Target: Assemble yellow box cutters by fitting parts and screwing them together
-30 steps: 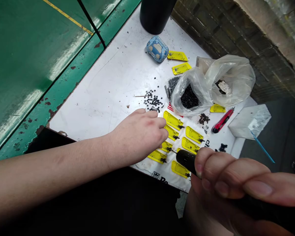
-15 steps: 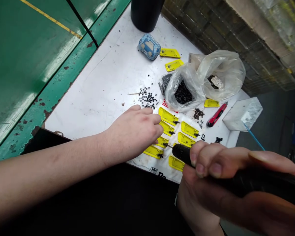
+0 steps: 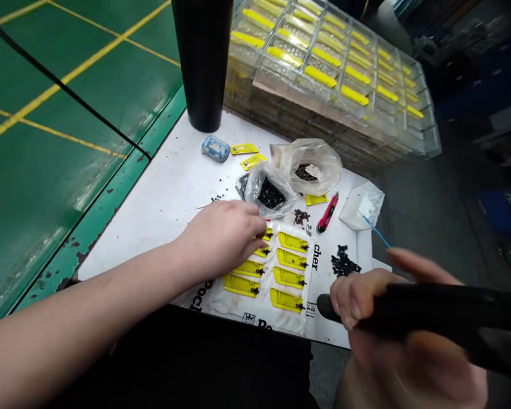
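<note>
My right hand (image 3: 366, 307) is wrapped round a black electric screwdriver (image 3: 434, 312), its nose pointing left past the yellow parts. Over the left column of yellow plastic pieces (image 3: 288, 277) hovers my left hand (image 3: 230, 233), fingers curled together; what they pinch, if anything, is hidden. The pieces lie in two columns on a printed white bag, small black fittings at their right ends. Behind my left hand is an open clear bag of small black parts (image 3: 270, 193). A blue stick (image 3: 377, 232) leans from a whitish container (image 3: 361, 204); its near end overlaps my right hand in view.
A second bag (image 3: 310, 165), a red utility knife (image 3: 327, 213) and a pile of black fittings (image 3: 344, 261) are on the white table. A black cylinder (image 3: 204, 68) and a blue patterned case (image 3: 215, 149) stand behind. Stacked clear trays (image 3: 323, 85) hold yellow pieces.
The view has shifted, showing more of the trays. My right hand has drawn the screwdriver back, right of the yellow pieces. My left hand stays over the left column, its fingers further back along it.
</note>
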`<state>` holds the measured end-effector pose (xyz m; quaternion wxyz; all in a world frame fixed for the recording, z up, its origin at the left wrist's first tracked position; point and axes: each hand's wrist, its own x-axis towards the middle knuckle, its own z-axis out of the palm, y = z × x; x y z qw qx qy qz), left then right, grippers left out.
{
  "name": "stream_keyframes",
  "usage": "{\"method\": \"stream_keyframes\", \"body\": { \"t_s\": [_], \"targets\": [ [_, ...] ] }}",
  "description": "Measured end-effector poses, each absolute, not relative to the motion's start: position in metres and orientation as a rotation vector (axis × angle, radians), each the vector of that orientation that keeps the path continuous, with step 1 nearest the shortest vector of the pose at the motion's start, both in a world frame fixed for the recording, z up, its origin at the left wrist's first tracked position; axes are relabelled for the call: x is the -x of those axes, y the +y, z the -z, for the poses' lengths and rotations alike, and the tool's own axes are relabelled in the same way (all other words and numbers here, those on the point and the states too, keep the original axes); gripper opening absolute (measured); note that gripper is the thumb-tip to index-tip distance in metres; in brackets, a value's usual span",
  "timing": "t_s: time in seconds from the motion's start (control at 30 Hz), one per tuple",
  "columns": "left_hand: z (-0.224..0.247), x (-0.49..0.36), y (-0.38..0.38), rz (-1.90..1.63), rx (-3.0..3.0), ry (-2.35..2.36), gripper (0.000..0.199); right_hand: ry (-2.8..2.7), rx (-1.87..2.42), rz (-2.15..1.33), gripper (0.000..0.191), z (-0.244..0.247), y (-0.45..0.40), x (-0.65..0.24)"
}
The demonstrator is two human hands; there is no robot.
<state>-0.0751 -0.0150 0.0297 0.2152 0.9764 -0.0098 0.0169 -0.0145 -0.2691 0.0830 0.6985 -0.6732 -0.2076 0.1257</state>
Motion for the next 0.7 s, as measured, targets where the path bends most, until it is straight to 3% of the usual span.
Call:
{"method": "stream_keyframes", "body": {
  "t_s": [0.07, 0.17, 0.43, 0.7],
  "targets": [
    [-0.033, 0.049, -0.01, -0.139, -2.789, 0.089, 0.022, -0.449, 1.499, -0.322, 0.04, -0.081, -0.268, 0.015],
    [-0.031, 0.011, -0.007, -0.138, -2.92, 0.163, 0.02, -0.452, 1.534, -0.399, 0.03, -0.079, -0.275, 0.015],
    [-0.022, -0.023, -0.012, -0.18, -2.959, 0.169, 0.021, -0.46, 1.532, -0.397, 0.03, -0.08, -0.289, 0.018],
    [-0.047, 0.022, -0.009, -0.283, -2.839, 0.09, 0.025, -0.455, 1.498, -0.278, 0.028, -0.086, -0.284, 0.017]
  ]
}}
